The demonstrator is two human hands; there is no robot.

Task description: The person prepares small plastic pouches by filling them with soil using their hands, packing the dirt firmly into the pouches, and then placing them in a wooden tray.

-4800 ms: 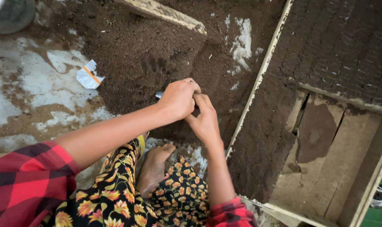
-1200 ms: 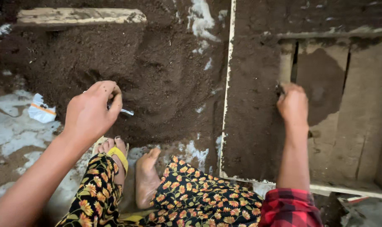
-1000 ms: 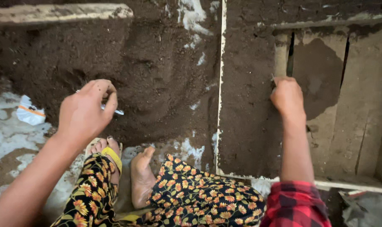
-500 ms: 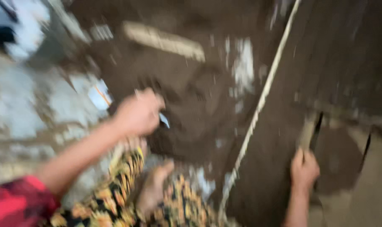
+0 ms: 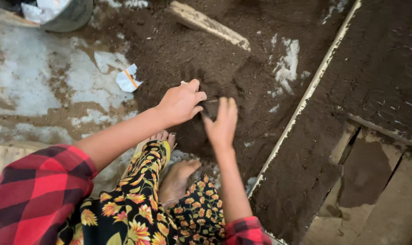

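Observation:
My left hand (image 5: 181, 103) rests on a heap of dark soil (image 5: 192, 59), its fingers curled on a small dark object (image 5: 210, 108) that I cannot identify. A ring shows on one finger. My right hand (image 5: 221, 123) is held flat, fingers straight, with its palm against the other side of that object. Both sleeves are red plaid. My bare feet (image 5: 178, 179) and a black floral garment lie just below the hands.
A wooden box frame (image 5: 305, 97) holding levelled soil (image 5: 373, 68) lies to the right, over bare boards (image 5: 387, 199). A wooden plank (image 5: 206, 25) lies on the heap's far side. A paper scrap (image 5: 128, 79) and a grey bucket (image 5: 70, 13) are at the left.
My right hand has come off the soil in the box frame and moved left to meet the left hand on the heap. The view swung back left.

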